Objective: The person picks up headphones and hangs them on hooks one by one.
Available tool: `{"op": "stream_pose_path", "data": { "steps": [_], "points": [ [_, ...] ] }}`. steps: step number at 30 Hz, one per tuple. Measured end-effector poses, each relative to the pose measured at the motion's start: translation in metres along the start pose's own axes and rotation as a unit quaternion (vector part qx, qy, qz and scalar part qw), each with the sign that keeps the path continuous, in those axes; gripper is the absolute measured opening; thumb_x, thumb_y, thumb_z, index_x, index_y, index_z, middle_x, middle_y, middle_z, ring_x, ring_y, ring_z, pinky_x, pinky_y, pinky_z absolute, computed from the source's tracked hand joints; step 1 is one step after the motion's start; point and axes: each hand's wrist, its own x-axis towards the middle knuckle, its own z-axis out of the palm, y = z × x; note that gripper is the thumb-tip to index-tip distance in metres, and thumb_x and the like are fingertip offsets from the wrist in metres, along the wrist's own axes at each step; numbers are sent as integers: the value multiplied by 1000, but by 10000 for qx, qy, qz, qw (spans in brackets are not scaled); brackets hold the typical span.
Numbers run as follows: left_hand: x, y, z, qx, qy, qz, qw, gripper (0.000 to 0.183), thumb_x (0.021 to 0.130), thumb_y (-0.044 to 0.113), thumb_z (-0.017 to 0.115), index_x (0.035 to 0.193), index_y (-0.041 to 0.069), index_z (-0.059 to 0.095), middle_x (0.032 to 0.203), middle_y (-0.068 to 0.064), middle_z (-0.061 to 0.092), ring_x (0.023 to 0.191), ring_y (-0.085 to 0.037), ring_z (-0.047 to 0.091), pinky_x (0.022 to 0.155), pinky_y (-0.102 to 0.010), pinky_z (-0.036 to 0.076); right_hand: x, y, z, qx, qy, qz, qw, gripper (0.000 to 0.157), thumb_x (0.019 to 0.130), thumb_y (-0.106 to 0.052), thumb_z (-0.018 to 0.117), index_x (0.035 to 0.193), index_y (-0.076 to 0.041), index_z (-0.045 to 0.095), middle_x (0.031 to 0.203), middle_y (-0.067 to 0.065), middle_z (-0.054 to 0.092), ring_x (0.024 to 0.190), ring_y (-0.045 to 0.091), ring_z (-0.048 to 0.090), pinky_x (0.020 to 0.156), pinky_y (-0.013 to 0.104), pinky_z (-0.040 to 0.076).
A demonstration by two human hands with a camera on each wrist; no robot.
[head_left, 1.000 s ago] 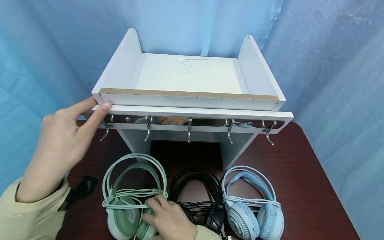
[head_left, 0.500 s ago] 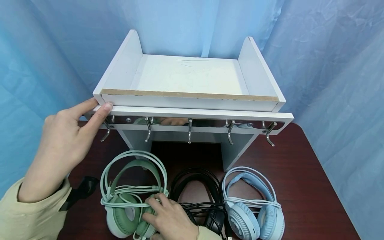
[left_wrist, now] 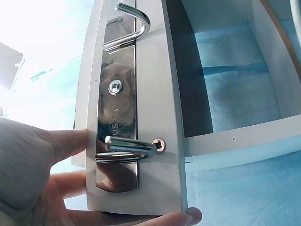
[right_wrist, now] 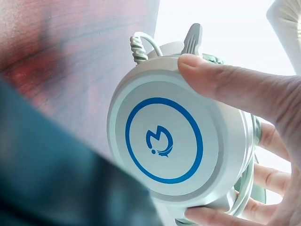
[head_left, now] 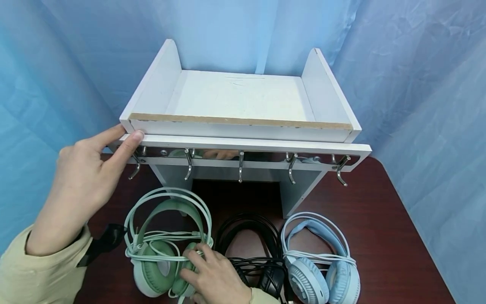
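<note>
At the left end of a white hook rack [head_left: 243, 137], my left hand [head_left: 81, 177] grips the board, thumb on its front edge. The left wrist view shows its fingers round the board end, beside a metal hook [left_wrist: 129, 146]. Lower down, my right hand [head_left: 218, 274] holds green-and-white headphones [head_left: 155, 276] by the right ear cup. In the right wrist view, the thumb lies on the rim of the ear cup [right_wrist: 162, 141], with fingers round its other side. Pale green cable is wound round the headphones; their lower edge is partly hidden by the hand.
Black headphones [head_left: 271, 276] and light blue headphones [head_left: 307, 278] lie to the right on the dark red table [head_left: 395, 245]. Several metal hooks, including one at centre [head_left: 240, 166], jut from the rack. A blue curtain [head_left: 243, 33] hangs behind.
The green-and-white headphones have shifted slightly up and left, tilting a little, with my right hand still holding them. My left hand keeps its grip on the rack; the whole view has drifted slightly.
</note>
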Motion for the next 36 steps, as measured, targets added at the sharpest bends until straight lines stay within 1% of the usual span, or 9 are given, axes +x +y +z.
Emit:
{"op": "stream_pose_path", "data": {
  "steps": [5,10,14,20,22,28,31,33,36],
  "points": [
    [0,-1,1,30,-30,-17,10000,53,92,53,44,131,19,54,110,-26,63,83,-42,66,47,-30,35,1,-1,-1,-122,82,-28,9999,41,65,-46,78,99,-30,63,121,-4,51,110,15,48,71,15,48],
    [0,-1,1,7,-28,-31,10000,53,92,53,44,131,18,54,107,-27,64,84,-42,66,47,-30,35,2,-2,-3,-300,267,-59,9992,41,65,-47,78,99,-30,62,123,-3,52,113,14,48,79,17,48],
    [0,-1,2,-25,-20,-30,10000,52,92,53,45,130,19,55,102,-26,66,83,-42,67,47,-29,34,3,-2,-5,-337,339,-27,9989,43,66,-48,78,101,-30,62,124,-3,51,113,15,48,78,17,48],
    [0,-2,2,-31,-11,-30,10000,52,92,52,45,131,19,54,106,-26,65,83,-42,66,47,-29,34,5,-3,-7,-352,458,26,9983,41,67,-47,78,101,-30,62,123,-3,51,111,15,48,75,17,48],
    [0,-2,2,-23,-13,-56,10000,53,92,53,45,131,19,54,102,-27,66,84,-43,66,48,-29,35,5,-3,-8,-400,520,16,9978,39,67,-45,77,100,-30,63,123,-3,52,110,15,49,75,17,48],
    [1,-3,2,4,-35,-104,9999,54,92,53,45,133,20,53,101,-29,65,86,-44,65,50,-32,37,6,-4,-9,-439,624,65,9971,32,71,-39,75,99,-29,63,123,-3,52,111,15,48,76,19,47],
    [1,-4,2,18,-13,-88,10000,53,92,53,45,132,20,53,99,-29,65,85,-43,66,50,-32,37,7,-4,-10,-542,777,-1,9955,29,72,-38,73,97,-28,63,121,-3,53,109,15,50,76,19,47],
    [1,-4,2,23,0,-85,10000,53,92,53,45,132,19,54,96,-30,66,84,-43,66,49,-31,36,8,-4,-9,-626,914,-46,9938,24,75,-37,71,96,-29,63,120,-3,54,108,15,50,76,19,48],
    [1,-3,2,36,9,-72,10000,53,92,53,45,131,19,54,97,-29,66,84,-43,66,48,-30,35,10,-4,-8,-766,1116,-96,9908,15,81,-34,65,94,-29,63,120,-3,55,108,16,52,76,20,48]
  ]
}}
